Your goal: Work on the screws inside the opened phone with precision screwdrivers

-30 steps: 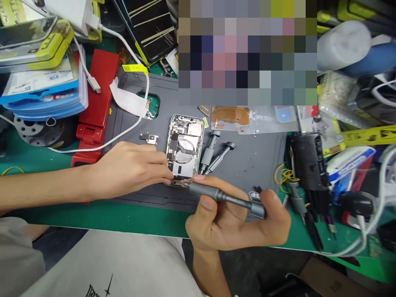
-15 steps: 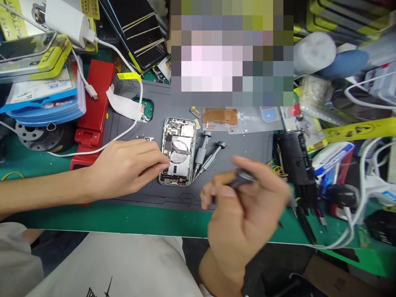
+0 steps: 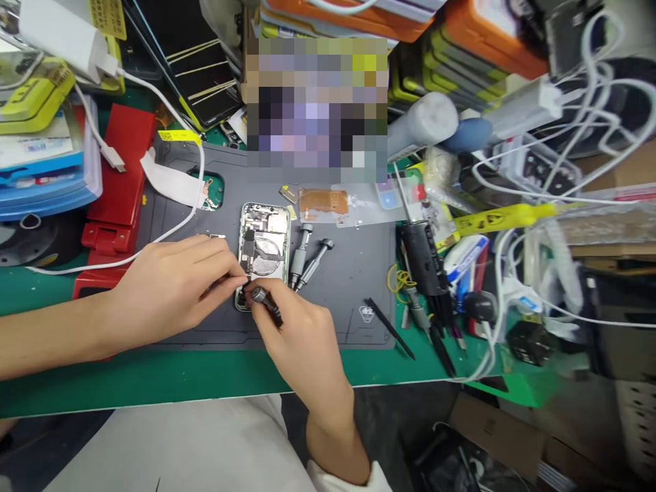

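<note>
Where hands [image 3: 302, 335] converge, a silvery oblong phone [image 3: 264, 254] lies open.

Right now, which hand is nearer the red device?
Left. The left hand is just right of the device; the right hand is farther right, holding a screwdriver at the phone.

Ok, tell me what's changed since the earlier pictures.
The right hand, off to the right half a second ago, has moved left over the lower end of the opened phone, keeping hold of the screwdriver, its tip hidden. The view has swung right.

The left hand stays by the phone's left edge; two other screwdrivers still lie to the phone's right.
</note>
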Action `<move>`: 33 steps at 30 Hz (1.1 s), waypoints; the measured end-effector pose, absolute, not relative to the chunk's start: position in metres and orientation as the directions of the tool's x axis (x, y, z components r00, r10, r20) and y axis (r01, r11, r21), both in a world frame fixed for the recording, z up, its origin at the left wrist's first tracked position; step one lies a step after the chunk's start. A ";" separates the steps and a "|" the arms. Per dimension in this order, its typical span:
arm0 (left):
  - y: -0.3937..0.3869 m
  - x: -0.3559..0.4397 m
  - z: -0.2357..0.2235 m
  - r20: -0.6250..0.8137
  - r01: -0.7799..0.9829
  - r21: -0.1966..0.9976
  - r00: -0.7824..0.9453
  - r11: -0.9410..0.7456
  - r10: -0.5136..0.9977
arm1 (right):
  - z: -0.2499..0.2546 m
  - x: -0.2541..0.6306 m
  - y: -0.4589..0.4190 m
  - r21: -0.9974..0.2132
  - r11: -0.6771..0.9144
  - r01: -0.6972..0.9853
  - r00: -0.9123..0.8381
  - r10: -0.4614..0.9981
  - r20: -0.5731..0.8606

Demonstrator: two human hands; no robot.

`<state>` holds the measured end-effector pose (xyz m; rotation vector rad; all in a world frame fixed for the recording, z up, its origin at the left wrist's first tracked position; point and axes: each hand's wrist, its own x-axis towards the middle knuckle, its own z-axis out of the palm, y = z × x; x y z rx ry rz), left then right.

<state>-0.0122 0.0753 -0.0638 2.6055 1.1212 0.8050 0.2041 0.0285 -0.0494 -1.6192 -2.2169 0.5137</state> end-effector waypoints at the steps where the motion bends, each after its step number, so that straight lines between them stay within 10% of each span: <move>1: 0.076 -0.012 -0.065 0.410 0.616 0.367 0.565 -0.697 0.716 | -0.049 0.204 0.030 -0.467 0.296 0.833 -0.302 0.951 0.065; 18: 0.076 -0.013 -0.064 0.414 0.611 0.351 0.578 -0.709 0.703 | -0.047 0.206 0.035 -0.363 0.330 0.871 -0.360 0.933 -0.016; 26: 0.075 -0.011 -0.062 0.442 0.579 0.331 0.603 -0.746 0.664 | -0.048 0.213 0.030 -0.618 0.221 0.755 -0.302 0.953 -0.028; 33: 0.070 -0.010 -0.055 0.503 0.397 -0.009 0.795 -0.918 0.339 | -0.046 0.241 0.036 -0.520 0.420 0.744 -0.225 0.890 0.397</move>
